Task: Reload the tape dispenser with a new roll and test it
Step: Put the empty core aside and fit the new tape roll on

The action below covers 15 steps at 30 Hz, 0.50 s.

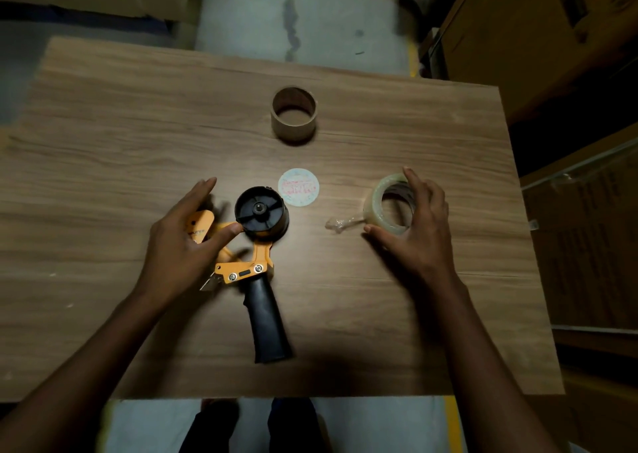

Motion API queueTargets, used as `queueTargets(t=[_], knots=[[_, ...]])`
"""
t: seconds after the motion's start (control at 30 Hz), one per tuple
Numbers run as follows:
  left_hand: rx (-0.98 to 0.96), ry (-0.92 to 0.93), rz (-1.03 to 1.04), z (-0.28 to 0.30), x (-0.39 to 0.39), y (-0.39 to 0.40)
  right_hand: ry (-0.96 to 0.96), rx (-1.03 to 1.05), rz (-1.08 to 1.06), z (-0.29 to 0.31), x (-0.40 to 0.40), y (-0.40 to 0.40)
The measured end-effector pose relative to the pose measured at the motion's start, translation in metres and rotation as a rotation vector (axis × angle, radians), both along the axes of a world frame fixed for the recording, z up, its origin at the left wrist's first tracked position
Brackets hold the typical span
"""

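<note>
On the brown wood-grain worktop (103, 142) the orange-framed tape dispenser with its black pistol handle (257, 269) lies flat near the middle, a little toward the near edge, its black ribbed spool hub (260, 212) facing up and bare. The left hand (183, 242) rests on the orange front guard, thumb tip against the hub's rim, its fingers (203, 190) loosely spread and not closed on anything. To the right, well apart from the dispenser, the new roll of clear packing tape (386, 204) sits tilted with a crumpled loose tail trailing toward the centre; the right hand (417, 225) cups it, fingers arched over its far rim and thumb by its near side, though whether they are already pinching it is unclear. The roll looks light and stiff around its core but slick on its outer face, so a hold across the rim edges seems safest, away from the sticky tail. The dispenser looks rigid, and its serrated blade near the left wrist is worth avoiding. An empty brown cardboard core (293, 114) stands toward the far edge and a round white printed label (298, 187) lies just beyond the hub. Bare worktop lies between roll and hub, leaving a free path for the transfer.
</note>
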<state>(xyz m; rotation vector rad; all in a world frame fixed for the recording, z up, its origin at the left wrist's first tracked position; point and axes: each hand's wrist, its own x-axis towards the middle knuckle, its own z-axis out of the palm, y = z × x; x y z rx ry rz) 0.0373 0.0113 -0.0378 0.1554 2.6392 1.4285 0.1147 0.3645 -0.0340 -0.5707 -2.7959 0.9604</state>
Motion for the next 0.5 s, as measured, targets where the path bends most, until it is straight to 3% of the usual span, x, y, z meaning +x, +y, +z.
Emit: queueTargets(t=[0.5], knots=[[0.031, -0.036, -0.015, 0.013, 0.001, 0.022, 0.099, -0.186, 0.157, 0.018, 0.002, -0.007]])
